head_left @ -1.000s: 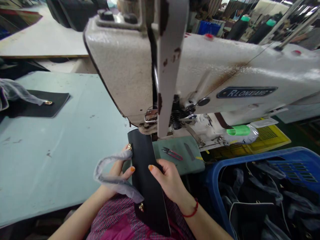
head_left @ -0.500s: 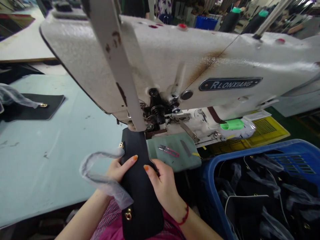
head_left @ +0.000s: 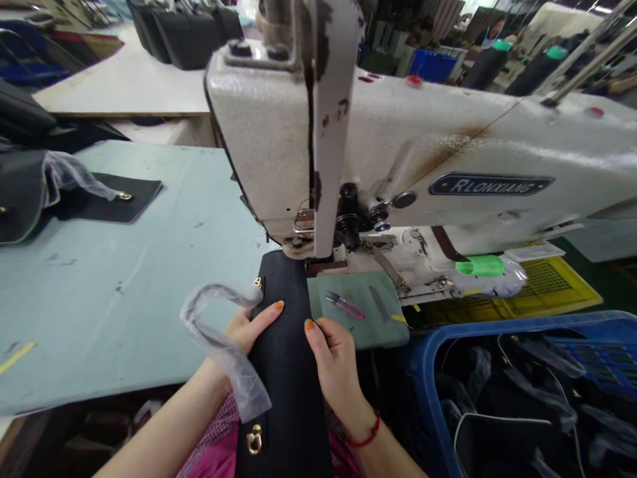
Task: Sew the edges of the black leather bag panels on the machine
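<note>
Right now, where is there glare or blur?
In the head view, bright glare streaks the sewing machine; in that view too, the distant blue bin looks soft, while the nameplate reads clearly and the black panel shows no strong glare.

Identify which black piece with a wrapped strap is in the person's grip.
The black piece with its far end at the sewing machine; others on the pale table and in the blue basket lie unheld.

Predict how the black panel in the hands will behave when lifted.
The black panel is probably fairly stiff, as its long edges look nearly straight. Its wrapped handle may swing, since it loops out sideways between two gold fittings.
</note>
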Demonstrator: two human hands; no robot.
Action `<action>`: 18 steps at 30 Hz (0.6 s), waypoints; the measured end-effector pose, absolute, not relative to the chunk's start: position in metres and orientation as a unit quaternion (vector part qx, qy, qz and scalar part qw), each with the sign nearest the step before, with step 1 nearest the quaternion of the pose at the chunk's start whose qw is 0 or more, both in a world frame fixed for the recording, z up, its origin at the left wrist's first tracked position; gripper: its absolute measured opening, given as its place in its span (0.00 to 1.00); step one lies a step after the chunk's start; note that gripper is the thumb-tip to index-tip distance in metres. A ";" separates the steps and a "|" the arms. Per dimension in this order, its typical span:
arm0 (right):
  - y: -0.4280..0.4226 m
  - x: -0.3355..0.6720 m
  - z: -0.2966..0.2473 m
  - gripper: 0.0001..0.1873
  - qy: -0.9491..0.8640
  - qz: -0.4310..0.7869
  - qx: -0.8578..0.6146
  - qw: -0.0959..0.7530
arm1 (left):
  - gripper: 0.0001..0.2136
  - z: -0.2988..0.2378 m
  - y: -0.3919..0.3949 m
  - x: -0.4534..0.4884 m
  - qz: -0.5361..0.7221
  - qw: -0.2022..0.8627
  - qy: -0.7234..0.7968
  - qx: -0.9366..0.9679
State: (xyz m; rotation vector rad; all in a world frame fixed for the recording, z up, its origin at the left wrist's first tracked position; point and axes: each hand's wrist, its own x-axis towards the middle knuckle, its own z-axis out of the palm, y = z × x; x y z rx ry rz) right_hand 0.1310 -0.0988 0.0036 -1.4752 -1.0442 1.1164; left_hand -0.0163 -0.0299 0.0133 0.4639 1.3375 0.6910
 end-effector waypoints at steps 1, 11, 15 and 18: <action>-0.098 0.131 0.003 0.23 -0.425 0.463 -0.606 0.488 | 0.13 0.014 -0.030 -0.015 0.312 0.705 0.604 0.203; -0.090 0.130 0.001 0.23 -0.381 0.501 -0.600 0.494 | 0.15 0.011 -0.021 -0.015 0.319 0.693 0.605 0.227; -0.079 0.130 0.003 0.23 -0.368 0.509 -0.595 0.502 | 0.14 0.010 -0.013 -0.015 0.321 0.693 0.595 0.249; -0.071 0.131 0.005 0.23 -0.366 0.514 -0.588 0.507 | 0.15 0.010 -0.004 -0.015 0.323 0.688 0.596 0.261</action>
